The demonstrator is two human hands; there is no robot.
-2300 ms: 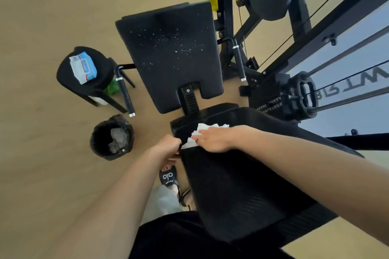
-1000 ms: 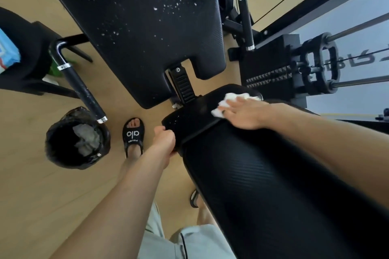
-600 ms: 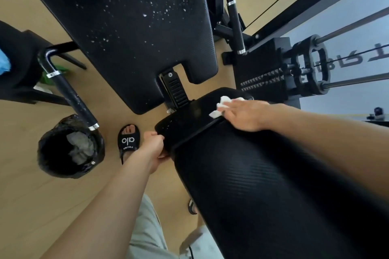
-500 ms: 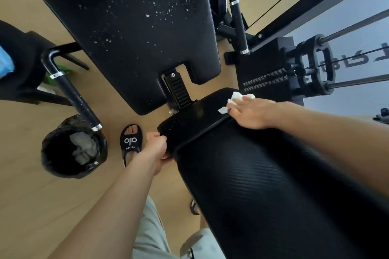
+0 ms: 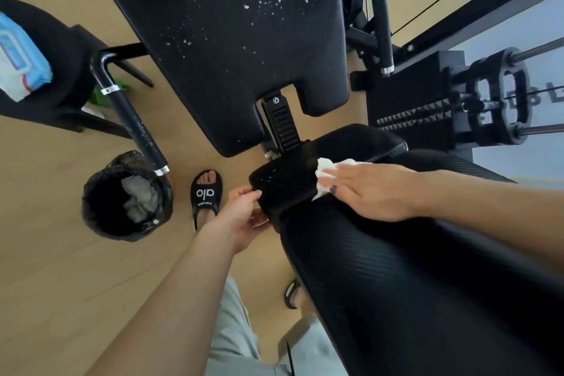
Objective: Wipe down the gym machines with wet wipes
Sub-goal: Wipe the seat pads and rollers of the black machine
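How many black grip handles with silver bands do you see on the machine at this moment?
2. One handle slants down at the left, its lower end over the bin; the other handle stands right of the speckled pad. Others may lie outside the view.

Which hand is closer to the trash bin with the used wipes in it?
Left. The left hand grips the pad's corner, a sandal's width from the trash bin. The right hand presses a wipe on the pad, farther away.
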